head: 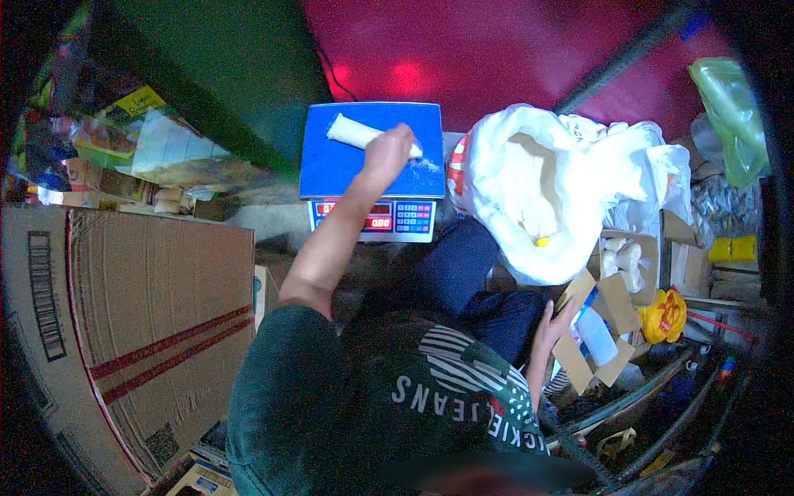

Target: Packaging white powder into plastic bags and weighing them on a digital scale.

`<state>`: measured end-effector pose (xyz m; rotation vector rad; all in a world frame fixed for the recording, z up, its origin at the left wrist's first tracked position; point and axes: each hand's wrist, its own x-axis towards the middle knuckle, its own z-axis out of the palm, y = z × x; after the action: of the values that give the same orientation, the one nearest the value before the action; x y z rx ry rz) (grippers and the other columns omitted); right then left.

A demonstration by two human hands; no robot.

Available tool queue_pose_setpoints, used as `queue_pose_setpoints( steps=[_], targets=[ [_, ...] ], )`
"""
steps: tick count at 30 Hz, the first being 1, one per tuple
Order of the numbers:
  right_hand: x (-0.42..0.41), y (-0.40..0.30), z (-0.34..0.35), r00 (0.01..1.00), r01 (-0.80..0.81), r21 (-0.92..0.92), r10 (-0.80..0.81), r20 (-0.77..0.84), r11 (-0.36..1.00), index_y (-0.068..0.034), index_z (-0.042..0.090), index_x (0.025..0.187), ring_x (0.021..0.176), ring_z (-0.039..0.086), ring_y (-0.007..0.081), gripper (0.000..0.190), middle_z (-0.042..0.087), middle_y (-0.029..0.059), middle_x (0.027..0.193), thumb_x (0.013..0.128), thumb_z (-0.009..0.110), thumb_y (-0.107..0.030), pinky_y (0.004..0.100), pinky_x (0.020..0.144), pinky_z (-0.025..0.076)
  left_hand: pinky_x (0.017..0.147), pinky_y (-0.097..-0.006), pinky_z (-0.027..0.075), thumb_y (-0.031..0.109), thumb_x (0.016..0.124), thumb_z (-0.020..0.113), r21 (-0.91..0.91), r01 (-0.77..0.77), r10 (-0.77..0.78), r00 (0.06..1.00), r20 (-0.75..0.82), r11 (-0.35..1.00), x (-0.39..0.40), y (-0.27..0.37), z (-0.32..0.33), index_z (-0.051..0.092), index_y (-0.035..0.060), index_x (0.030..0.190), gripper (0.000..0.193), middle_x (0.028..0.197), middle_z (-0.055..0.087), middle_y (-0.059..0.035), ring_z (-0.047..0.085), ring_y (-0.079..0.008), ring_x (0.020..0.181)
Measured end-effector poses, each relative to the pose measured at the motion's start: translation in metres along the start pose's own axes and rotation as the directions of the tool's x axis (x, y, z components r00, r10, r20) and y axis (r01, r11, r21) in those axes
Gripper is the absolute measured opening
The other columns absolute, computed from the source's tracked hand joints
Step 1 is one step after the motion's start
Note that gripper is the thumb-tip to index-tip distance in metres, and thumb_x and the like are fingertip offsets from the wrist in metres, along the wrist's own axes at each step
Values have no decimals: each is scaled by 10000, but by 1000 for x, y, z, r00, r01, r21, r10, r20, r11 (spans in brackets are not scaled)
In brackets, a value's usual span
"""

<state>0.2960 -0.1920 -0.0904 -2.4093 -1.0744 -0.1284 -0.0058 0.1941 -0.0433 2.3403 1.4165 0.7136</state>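
Observation:
On the blue platform of a digital scale lies a narrow clear plastic bag of white powder. My left hand has its fingers closed around the bag's right end. Some white powder is spilled on the platform beside that hand, and my forearm covers part of the lit red display. Low at the right, my right hand rests by a flap of an open cardboard box; whether it grips the flap is unclear. Inside the box are blue and white plastic items.
Right of the scale stands a large open white sack of pale powder, with something yellow at its inner edge. Filled bags sit in a carton behind the box. A yellow plastic bag lies farther right. Big cardboard cartons fill the left side.

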Motion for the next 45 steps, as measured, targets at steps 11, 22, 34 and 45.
queue_pose_setpoints(
  steps=[11, 22, 34, 45],
  targets=[
    [-12, -9, 5, 998, -68, -199, 63, -30, 978, -44, 300, 1319, 1257, 258, 339, 572, 307, 185, 1348, 878, 444, -378, 477, 1016, 165, 603, -360, 462, 196, 809, 549, -271, -17, -65, 954, -291, 962, 38, 11, -156, 599, 40, 826, 165, 704, 611, -146, 611, -270, 661],
    [-17, -5, 0, 999, -44, -125, 40, -34, 991, -40, 299, 1316, 1264, 237, 347, 562, 307, 188, 1346, 879, 441, -365, 483, 1017, 159, 630, -416, 453, 208, 796, 537, 57, -95, 100, 990, -99, 994, 41, -6, -163, 580, 64, 807, 151, 736, 605, -160, 592, -331, 712],
    [-17, 2, 4, 999, -40, -172, 36, -25, 984, -47, 291, 1323, 1256, 256, 343, 578, 321, 174, 1343, 866, 469, -353, 483, 1010, 170, 669, -473, 446, 200, 779, 522, 36, -71, 67, 992, 105, 997, -14, 9, -28, 552, 57, 778, 145, 743, 604, -176, 585, -360, 742],
    [-18, 1, 1, 998, -28, -203, 37, 42, 979, -42, 284, 1325, 1258, 251, 345, 594, 320, 179, 1345, 869, 455, -382, 469, 1025, 153, 913, -390, 387, 283, 721, 618, -369, -335, 416, 894, 166, 867, -129, 78, 38, 477, 80, 1182, 524, 1199, 461, -204, 467, -332, 1090]
  ],
)
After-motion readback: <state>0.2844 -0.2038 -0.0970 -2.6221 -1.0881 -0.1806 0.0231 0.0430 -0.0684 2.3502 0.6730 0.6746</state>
